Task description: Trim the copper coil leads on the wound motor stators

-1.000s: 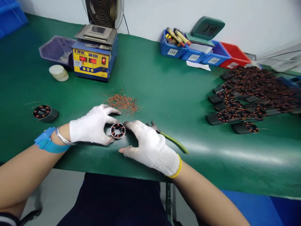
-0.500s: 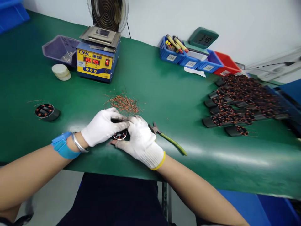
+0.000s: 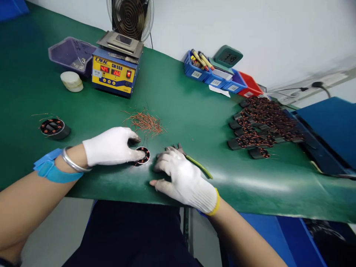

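A small round motor stator (image 3: 145, 160) with copper windings and a silvery rim sits on the green table in front of me. My left hand (image 3: 111, 146), in a white glove, grips it with the thumb pressed onto its top; the other fingertips are partly hidden behind. My right hand (image 3: 180, 174), gloved too, is apart from the stator, palm down with loosely bent, separated fingers and nothing in them. Just beyond its fingertips lie cutting pliers (image 3: 198, 167) with green handles. A heap of cut copper wires (image 3: 146, 122) is spread behind the stator.
Another stator (image 3: 55, 129) stands at the left. A blue and yellow solder pot (image 3: 114, 76) is at the back, beside a purple tray (image 3: 65, 55) and a white round pad (image 3: 71, 81). Many stators (image 3: 258, 126) crowd the right, near blue bins (image 3: 197, 72) and a clock (image 3: 228, 56).
My right hand has drawn away from the stator to the right, and its fingers have spread. My left hand has shifted slightly left, its thumb still on the stator. The view has turned right.
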### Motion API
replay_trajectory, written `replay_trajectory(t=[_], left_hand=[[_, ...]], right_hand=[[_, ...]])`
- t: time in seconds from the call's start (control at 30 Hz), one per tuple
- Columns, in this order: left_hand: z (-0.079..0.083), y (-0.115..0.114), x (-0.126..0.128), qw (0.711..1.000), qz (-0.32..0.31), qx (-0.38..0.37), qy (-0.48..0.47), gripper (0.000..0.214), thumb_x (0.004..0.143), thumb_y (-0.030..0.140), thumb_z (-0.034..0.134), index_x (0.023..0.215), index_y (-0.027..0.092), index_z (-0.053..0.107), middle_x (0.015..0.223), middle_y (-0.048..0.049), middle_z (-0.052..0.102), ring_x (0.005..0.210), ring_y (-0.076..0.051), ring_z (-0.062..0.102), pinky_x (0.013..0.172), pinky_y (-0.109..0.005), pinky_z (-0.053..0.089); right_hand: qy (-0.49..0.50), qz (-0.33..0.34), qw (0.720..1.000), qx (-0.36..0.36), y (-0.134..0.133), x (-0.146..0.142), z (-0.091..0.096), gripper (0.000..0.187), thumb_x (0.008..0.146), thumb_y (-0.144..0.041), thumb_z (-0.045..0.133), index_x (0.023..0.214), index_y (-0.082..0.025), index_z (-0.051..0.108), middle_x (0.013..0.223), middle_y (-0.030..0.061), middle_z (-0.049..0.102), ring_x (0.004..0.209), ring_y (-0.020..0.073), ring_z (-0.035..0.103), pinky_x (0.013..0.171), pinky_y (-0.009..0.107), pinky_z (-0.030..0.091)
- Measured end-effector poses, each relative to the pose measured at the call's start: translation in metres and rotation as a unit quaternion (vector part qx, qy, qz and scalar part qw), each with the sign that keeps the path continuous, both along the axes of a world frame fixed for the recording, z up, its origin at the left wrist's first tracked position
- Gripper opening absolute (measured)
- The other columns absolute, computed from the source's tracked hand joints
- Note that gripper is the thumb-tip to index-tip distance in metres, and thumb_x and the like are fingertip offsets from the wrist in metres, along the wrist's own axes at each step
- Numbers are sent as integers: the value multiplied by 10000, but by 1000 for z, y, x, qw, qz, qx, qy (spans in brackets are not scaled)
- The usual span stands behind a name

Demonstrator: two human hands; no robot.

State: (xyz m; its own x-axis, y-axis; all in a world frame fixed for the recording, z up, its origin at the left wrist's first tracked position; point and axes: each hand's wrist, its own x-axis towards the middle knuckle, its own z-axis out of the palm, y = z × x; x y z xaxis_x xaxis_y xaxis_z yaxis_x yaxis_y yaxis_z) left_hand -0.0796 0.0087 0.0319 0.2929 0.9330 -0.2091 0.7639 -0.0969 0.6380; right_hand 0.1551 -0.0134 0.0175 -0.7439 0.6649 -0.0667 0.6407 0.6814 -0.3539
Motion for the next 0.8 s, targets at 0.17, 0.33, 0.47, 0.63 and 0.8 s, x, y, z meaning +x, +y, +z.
replay_trajectory(t=[0.17,0.33,0.47,0.63,0.8], left_hand=[[-9,-2,5,998,-56,-23,-33,422,760,501,611,1037,204,724,1057,-70,747,889,-259,705,740,-322,542],[-9,-2,1,992,-49,-62,-99,553,789,407,586,1290,171,588,1301,-93,636,1154,-276,630,982,-391,501],[-17,-4,6,971,-28,-71,-228,589,823,263,505,1403,166,462,1352,-97,592,1252,-241,559,1047,-388,463],[-20,-6,10,920,44,-106,-375,721,818,205,525,1491,133,278,1347,-186,577,1258,-285,550,1011,-452,488],[-18,-5,8,923,36,-135,-357,893,757,204,592,1519,101,139,1394,-234,519,1310,-301,496,1023,-461,469]], right_hand=[[25,-57,994,86,16,3,-10,620,722,-549,690,1167,-124,619,1222,153,618,1169,314,531,1101,526,296],[-51,-199,972,114,-15,53,-11,1087,566,-661,724,1424,-109,349,1402,239,450,1278,416,441,972,559,437],[-160,-262,945,113,-53,81,-25,1092,575,-556,732,1448,-83,279,1455,293,347,1313,485,372,949,600,439],[-167,-257,947,100,-57,86,-22,833,712,-365,611,1445,-112,307,1360,222,490,1197,384,513,843,482,524],[-233,-243,935,111,-31,87,-12,375,795,-238,520,1153,-154,593,1028,135,649,889,305,620,721,435,524]])
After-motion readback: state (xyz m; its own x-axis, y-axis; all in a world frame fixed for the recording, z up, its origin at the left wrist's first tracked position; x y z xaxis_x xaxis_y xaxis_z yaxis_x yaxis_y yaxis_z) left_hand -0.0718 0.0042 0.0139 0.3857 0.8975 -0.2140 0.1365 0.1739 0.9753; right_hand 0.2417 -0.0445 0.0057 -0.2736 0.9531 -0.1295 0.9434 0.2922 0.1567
